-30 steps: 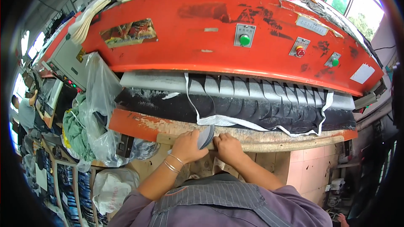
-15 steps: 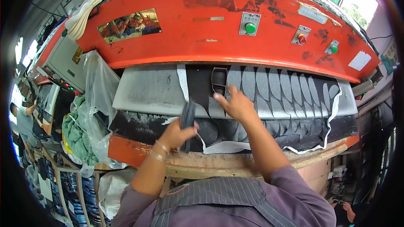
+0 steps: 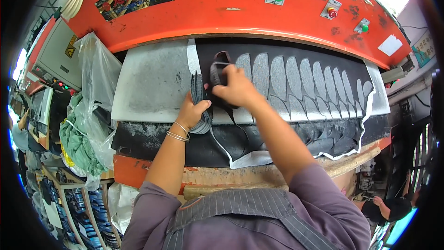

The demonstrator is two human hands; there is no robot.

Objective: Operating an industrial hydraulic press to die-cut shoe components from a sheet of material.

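Note:
My left hand (image 3: 191, 112) is closed round a fanned stack of dark grey cut pieces (image 3: 199, 93), long and curved, above the near left part of a black sheet (image 3: 208, 51). Just to its right, my right hand (image 3: 237, 87) grips a cutting die (image 3: 215, 73), a dark metal frame with a crossbar, tilted up off the sheet. Its lower part is blurred and partly hidden by the fingers. Right of the die, a row of leaf-shaped holes in the sheet shows the pale cutting board (image 3: 150, 81) underneath.
An orange press beam (image 3: 208, 14) with green and red buttons spans the far side. The sheet's white-edged front hangs over the near ledge (image 3: 240, 178). A clear plastic bag (image 3: 95, 65) and green cloth (image 3: 76, 146) stand at left. Another person (image 3: 391, 208) is at lower right.
My right hand has taken hold of the die, lifted and tilted it, and shifted left. The left hand has moved farther from me with its stack, beside the die. The view has shifted too.

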